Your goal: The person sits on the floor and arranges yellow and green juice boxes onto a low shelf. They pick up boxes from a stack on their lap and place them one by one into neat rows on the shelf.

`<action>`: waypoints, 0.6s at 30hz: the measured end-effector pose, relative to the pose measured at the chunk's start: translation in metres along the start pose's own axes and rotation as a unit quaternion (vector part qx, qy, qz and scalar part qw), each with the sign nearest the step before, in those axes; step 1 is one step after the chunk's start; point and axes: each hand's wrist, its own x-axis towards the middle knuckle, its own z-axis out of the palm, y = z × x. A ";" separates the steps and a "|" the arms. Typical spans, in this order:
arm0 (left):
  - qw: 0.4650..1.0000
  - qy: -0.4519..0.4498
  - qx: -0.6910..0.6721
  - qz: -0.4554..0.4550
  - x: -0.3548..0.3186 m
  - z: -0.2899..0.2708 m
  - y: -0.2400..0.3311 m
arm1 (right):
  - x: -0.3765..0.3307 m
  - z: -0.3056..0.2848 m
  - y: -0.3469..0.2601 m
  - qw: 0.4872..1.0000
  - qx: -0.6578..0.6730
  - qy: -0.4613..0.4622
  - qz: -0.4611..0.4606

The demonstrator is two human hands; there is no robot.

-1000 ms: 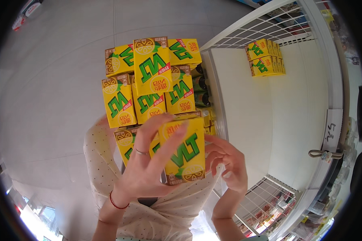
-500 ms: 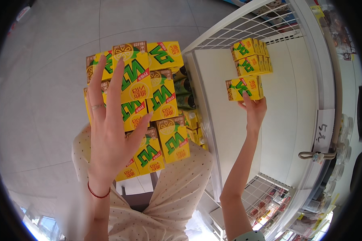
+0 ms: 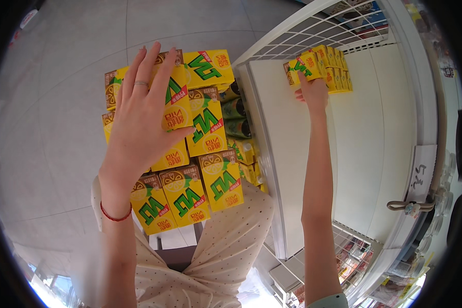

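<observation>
**Inspector:** While the left hand [image 3: 141,123] lies flat, fingers spread, against the stacked yellow drink cartons [image 3: 190,149], nothing grips them.

**Clerk:** And the right hand [image 3: 313,92]?

**Inspector:** Closed on one carton [image 3: 304,69] at the shelf [image 3: 292,169] row's [image 3: 333,66] near end. Unclamped, the stack beside that shelf may topple.

**Open shelf, crowded stack**

The white shelf [image 3: 374,154] lies bare in front of the row of yellow cartons [image 3: 331,66], leaving broad room beside the right hand [image 3: 313,92]. The wire rim [image 3: 313,23] bounds it behind. The left hand [image 3: 141,118] covers the tightly packed carton stack [image 3: 200,149], with no gaps between packs.
</observation>
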 end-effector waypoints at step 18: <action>0.999 0.033 -0.032 0.015 0.001 -0.008 0.000 | -0.020 -0.012 -0.030 0.995 0.041 -0.013 -0.087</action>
